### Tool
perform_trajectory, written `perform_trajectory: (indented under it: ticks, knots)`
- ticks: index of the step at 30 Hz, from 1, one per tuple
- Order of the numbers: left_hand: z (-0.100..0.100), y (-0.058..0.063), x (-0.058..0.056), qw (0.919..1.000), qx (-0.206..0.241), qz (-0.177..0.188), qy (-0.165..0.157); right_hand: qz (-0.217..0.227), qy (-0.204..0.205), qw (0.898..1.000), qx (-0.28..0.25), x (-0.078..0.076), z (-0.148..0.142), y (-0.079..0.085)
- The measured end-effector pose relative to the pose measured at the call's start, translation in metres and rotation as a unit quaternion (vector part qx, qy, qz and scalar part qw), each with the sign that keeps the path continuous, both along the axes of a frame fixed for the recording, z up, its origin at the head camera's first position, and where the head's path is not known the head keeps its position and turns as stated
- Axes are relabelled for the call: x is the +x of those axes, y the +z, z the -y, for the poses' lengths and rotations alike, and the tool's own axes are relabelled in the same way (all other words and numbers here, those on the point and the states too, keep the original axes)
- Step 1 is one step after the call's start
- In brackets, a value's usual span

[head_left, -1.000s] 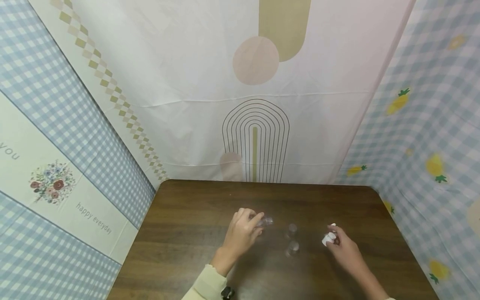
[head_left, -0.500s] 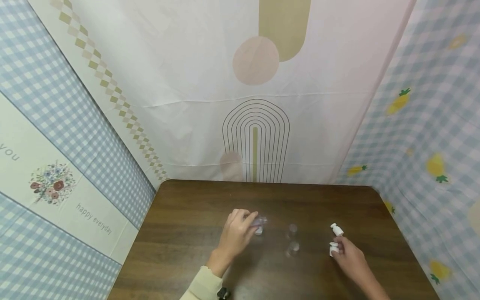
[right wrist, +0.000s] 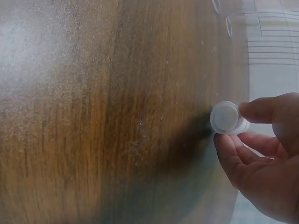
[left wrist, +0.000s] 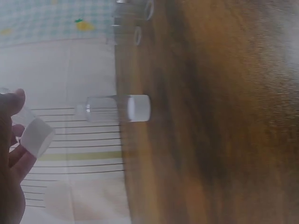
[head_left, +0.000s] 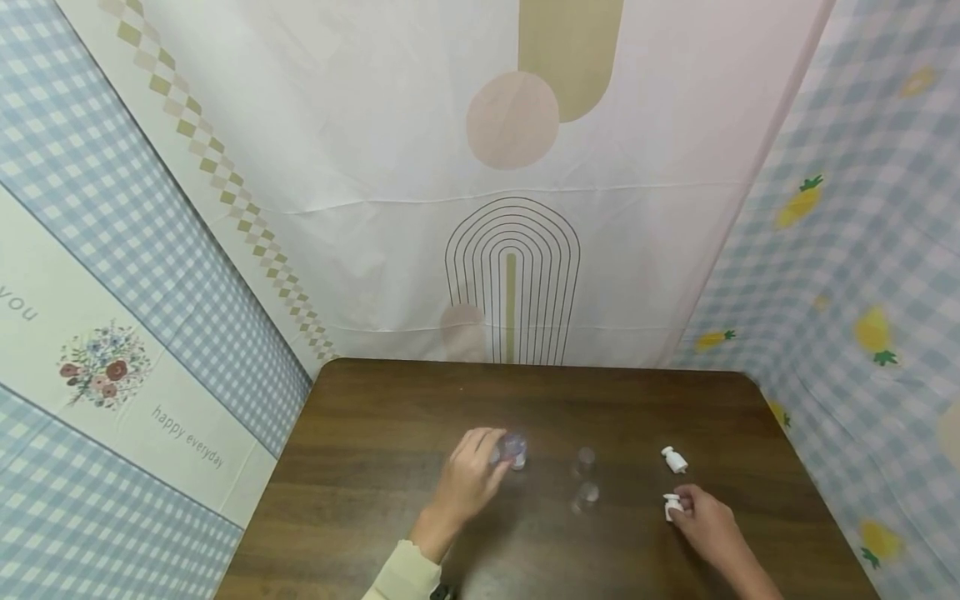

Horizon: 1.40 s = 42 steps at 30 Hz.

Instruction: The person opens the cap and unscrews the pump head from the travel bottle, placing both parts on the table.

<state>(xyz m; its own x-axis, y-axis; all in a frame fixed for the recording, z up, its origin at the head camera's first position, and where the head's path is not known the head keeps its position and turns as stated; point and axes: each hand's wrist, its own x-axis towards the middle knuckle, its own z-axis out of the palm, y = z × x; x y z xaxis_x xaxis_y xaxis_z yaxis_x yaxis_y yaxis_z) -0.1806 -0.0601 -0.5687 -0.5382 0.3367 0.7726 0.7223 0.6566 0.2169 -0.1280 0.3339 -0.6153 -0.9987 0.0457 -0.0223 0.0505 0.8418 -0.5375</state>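
Observation:
My left hand (head_left: 463, 477) grips a small clear bottle (head_left: 513, 448) with a white cap, held tilted above the table. In the left wrist view, another clear bottle (left wrist: 112, 109) stands beyond it, white cap downward on the wood. At the right, my right hand (head_left: 705, 518) pinches a small white bottle-like piece (head_left: 672, 507) between thumb and fingers, at or just above the tabletop. Its round, rimmed end (right wrist: 226, 117) faces the right wrist camera. A similar white piece (head_left: 674, 460) lies on its side behind that hand.
Between the hands stand two small clear containers (head_left: 586, 460), hard to make out against the brown wooden table (head_left: 375, 483). Patterned cloth (head_left: 390, 267) hangs behind the table's far edge, with checked cloth (head_left: 840, 275) at the right.
My right hand has left one white piece lying on the table and drawn nearer with the other. My left hand has shifted slightly left and nearer, its clear bottle turned.

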Motion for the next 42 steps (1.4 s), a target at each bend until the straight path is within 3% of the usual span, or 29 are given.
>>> perform_trajectory:
  ticks: [5, 11, 22, 33, 42]
  knots:
    - [0.001, -0.013, 0.005, 0.9992, 0.014, 0.037, -0.008, -0.001, 0.015, 1.000, 0.015, -0.003, -0.003, -0.001]
    - [0.002, -0.033, 0.011, 0.9971, 0.017, 0.074, -0.002, 0.030, 0.019, 0.999, 0.012, -0.006, -0.005, 0.000]
    - [-0.004, -0.062, 0.013, 0.9860, 0.059, 0.155, -0.010, 0.059, 0.010, 0.998, 0.000, -0.009, -0.006, 0.000]
    - [-0.018, -0.077, 0.014, 0.9768, 0.067, 0.201, -0.030, 0.065, 0.003, 0.998, -0.004, -0.009, -0.005, 0.001]
    - [-0.023, -0.082, 0.016, 0.9737, 0.068, 0.215, -0.034, 0.073, -0.005, 0.997, -0.012, -0.010, -0.009, 0.003]
